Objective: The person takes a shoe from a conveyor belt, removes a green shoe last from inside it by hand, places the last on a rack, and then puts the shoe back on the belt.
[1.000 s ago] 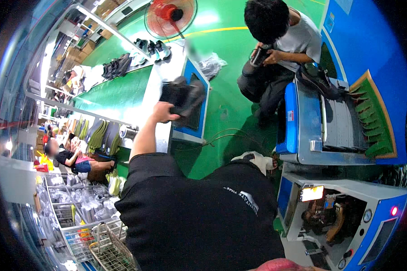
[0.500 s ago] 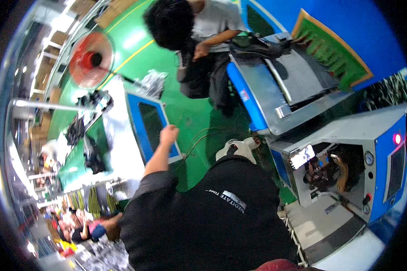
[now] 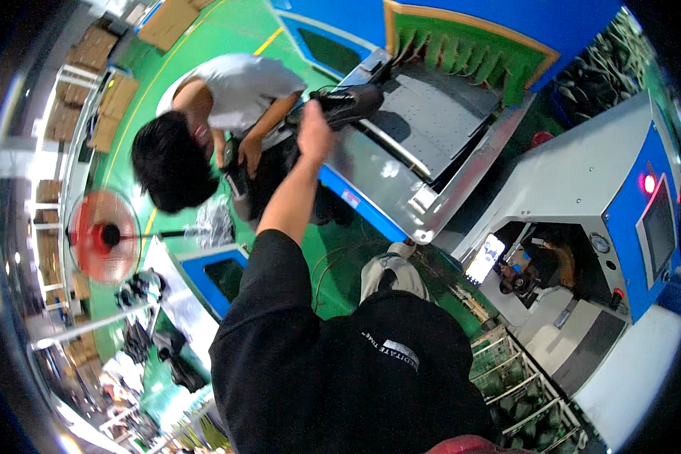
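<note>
My left hand reaches forward to the near left end of a metal-topped conveyor table. Its fingers are smeared by motion and overlap the end of a dark shoe on the table; whether they grip it I cannot tell. A second dark item, partly hidden, lies just behind that shoe. Out of the picture is my right hand. Close by on the left, a co-worker in a light shirt bends over, both hands on a dark shoe-like item.
At right stands a grey-and-blue machine with an open chamber and a lit phone-like screen. A wire rack of dark items is below it. Green strips hang across the tunnel mouth. A red fan stands at left.
My left hand has moved from the blue panel at left up to the shoe on the conveyor table. My view has turned, and the co-worker has bent lower over the item in hand.
</note>
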Motion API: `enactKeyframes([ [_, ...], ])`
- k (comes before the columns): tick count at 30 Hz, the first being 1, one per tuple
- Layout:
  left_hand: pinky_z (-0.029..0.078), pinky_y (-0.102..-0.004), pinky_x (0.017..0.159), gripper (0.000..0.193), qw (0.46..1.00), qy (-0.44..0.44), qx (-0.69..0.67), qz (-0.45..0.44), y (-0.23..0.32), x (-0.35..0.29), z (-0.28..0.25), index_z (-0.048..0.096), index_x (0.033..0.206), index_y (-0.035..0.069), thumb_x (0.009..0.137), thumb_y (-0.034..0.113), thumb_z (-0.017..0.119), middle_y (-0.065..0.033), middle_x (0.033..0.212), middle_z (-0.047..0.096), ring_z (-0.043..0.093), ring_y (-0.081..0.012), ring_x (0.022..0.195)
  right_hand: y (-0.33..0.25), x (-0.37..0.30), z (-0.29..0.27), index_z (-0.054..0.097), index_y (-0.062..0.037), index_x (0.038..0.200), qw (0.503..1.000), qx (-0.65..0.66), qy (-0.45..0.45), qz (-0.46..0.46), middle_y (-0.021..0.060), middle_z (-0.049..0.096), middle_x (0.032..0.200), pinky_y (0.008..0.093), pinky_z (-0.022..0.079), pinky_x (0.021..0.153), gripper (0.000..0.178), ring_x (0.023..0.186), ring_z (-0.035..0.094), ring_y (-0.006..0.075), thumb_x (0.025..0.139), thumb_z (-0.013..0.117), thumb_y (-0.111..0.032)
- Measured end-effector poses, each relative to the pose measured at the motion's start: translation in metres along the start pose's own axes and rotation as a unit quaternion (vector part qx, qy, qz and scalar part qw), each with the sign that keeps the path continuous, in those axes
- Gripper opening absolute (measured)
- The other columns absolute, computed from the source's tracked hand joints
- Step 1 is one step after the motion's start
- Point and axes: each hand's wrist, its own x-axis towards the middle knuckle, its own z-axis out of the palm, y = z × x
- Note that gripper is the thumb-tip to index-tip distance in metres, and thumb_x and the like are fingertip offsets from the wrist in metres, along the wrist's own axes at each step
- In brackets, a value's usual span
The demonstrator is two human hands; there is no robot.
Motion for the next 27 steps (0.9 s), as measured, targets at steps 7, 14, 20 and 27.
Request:
enactKeyframes([
  [7, 0.045, -0.046, 0.102, 0.087, 0.974, -0.102, 0.176, -0.096, -0.048, 0.071, -0.006, 0.05, 0.129, 0.004, 0.06, 0.035, 0.092, -0.0239, 0.127, 0.062, 0.057, -0.0424, 0.12, 0.022, -0.042, 0.022, 0.06, -0.0055, 0.134, 0.994, 0.061, 0.026, 0.085, 0.0102, 0.068, 0.098, 0.0355, 0.052, 0.079, 0.041, 0.091, 0.064, 0.0213, 0.099, 0.059, -0.028],
  [14, 0.049, -0.0501, 0.092, 0.068, 0.984, -0.041, 0.148, -0.094, 0.016, -0.027, -0.007, 0.058, 0.12, 0.001, 0.074, 0.045, 0.082, -0.0277, 0.111, 0.064, 0.06, -0.0467, 0.105, 0.021, -0.066, 0.043, 0.06, -0.005, 0.134, 0.988, 0.1, 0.049, 0.111, 0.0097, 0.068, 0.096, 0.0352, 0.052, 0.078, 0.042, 0.09, 0.064, 0.0208, 0.099, 0.059, -0.028],
  [20, 0.046, -0.0472, 0.095, 0.063, 0.993, -0.017, -0.029, -0.117, 0.009, -0.042, 0.041, 0.039, 0.122, -0.01, 0.081, 0.023, 0.074, -0.036, 0.115, 0.058, 0.058, -0.0498, 0.108, 0.031, -0.06, 0.05, 0.059, -0.0045, 0.134, 0.992, 0.081, 0.042, 0.085, 0.0093, 0.068, 0.094, 0.0349, 0.052, 0.077, 0.042, 0.088, 0.064, 0.0204, 0.099, 0.059, -0.028],
  [27, 0.049, -0.0487, 0.088, 0.053, 0.973, -0.038, -0.065, -0.219, 0.088, -0.165, 0.023, 0.049, 0.109, -0.009, 0.076, 0.023, 0.073, -0.0313, 0.102, 0.063, 0.063, -0.0459, 0.098, -0.001, 0.009, 0.008, 0.054, -0.0006, 0.138, 0.991, 0.036, 0.063, -0.111, 0.0067, 0.069, 0.099, 0.0311, 0.051, 0.08, 0.047, 0.091, 0.064, 0.0178, 0.099, 0.061, -0.026],
])
